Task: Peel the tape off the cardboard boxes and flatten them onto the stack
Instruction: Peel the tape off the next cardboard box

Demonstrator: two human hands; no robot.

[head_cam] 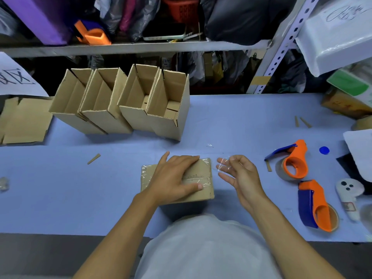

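Cardboard box (201, 178) sits taped shut on my blue desk (241, 121), near its front edge. My left hand (173, 178) presses flat on its top, fingers straight. My right hand (239, 174) pinches a clear tape strip (223, 165) just beside the box.

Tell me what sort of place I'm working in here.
Probably a packing or shipping workbench in a storeroom: open cardboard boxes lined up on a blue table, orange tape dispensers at the right, and metal shelving crammed with bagged goods behind.
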